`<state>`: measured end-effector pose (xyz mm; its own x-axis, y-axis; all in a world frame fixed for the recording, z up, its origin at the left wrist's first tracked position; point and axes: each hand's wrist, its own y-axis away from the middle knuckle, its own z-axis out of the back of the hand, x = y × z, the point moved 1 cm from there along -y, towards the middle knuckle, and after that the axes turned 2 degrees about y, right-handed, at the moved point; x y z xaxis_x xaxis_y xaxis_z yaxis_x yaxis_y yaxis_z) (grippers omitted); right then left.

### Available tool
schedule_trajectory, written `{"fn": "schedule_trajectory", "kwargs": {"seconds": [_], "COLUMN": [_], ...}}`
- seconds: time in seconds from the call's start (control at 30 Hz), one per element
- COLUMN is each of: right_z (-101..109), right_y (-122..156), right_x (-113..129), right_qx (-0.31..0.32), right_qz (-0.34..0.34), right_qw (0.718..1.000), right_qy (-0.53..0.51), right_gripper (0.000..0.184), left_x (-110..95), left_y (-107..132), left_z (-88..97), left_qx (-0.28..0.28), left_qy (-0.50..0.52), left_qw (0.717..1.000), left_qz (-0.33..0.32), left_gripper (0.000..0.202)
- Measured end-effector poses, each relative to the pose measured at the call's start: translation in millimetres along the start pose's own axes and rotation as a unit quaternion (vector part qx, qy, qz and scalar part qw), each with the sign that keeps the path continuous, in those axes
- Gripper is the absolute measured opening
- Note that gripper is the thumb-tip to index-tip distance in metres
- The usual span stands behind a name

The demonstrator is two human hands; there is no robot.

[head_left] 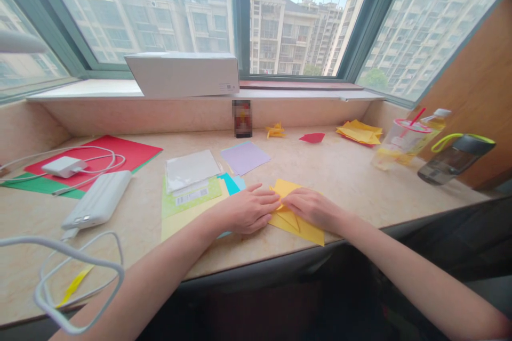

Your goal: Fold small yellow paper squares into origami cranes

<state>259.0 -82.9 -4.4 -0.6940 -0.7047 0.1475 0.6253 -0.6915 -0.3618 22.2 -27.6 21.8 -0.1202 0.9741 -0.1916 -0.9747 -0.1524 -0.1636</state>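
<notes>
- Yellow paper point(298, 224), partly folded with creases showing, lies flat near the front edge of the tabletop point(352, 181), a little right of its middle.
- Our left hand point(248, 210) lies palm down, fingers stretched out, fingertips touching the paper's left part; it grasps nothing.
- Our right hand point(312, 208) is flat too, spread over the paper's middle, pressing rather than gripping, fingertips meeting the left ones.
- Just left of our hands, a loose stack of coloured sheets point(188, 208) in green, pale yellow and turquoise, with a clear packet on top.
- Behind that, a lilac sheet point(245, 157) on its own.
- Out toward the left edge, a white power bank point(98, 200), and beyond it a white charger point(64, 166) with its cord on a red sheet point(132, 152).
- At the front left corner, a white cable point(80, 272) in loops.
- Along the back edge, a small yellow folded piece point(276, 130), a red folded piece point(312, 138), and a pile of yellow pieces point(360, 132).
- Toward the right edge, a cup with a pink lid point(400, 144) and a dark bottle point(456, 157), just beside each other.
</notes>
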Motion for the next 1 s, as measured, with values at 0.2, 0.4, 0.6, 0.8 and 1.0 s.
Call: {"fn": "schedule_trajectory", "kwargs": {"seconds": [0.2,0.4,0.6,0.8,1.0], "right_z": [4.5,-8.7,-15.5,-20.6,-18.9], "right_y": [-0.3,-9.2,-13.7,-11.4,-13.1], "right_x": [2.7,2.5,2.1,0.3,1.8], "right_qx": [-0.008,-0.039,-0.071,-0.085,-0.082], "right_qz": [0.017,-0.135,-0.211,-0.239,-0.215], "right_qw": [0.998,0.986,0.963,0.955,0.965], "right_qy": [-0.053,-0.092,-0.152,-0.151,-0.127], "right_gripper": [0.021,0.019,0.011,0.009,0.008], "left_x": [-1.6,2.2,9.7,11.3,4.7], "left_y": [-0.2,1.0,6.7,8.3,5.0], "left_z": [3.3,4.6,4.0,4.0,8.9], "left_qx": [-0.011,-0.025,-0.008,0.006,-0.002], "left_qy": [-0.017,0.015,0.084,0.070,0.031], "left_qw": [1.000,1.000,0.996,0.998,0.999], "left_qz": [-0.014,-0.005,0.016,0.000,-0.014], "left_gripper": [0.036,0.035,0.041,0.045,0.040]}}
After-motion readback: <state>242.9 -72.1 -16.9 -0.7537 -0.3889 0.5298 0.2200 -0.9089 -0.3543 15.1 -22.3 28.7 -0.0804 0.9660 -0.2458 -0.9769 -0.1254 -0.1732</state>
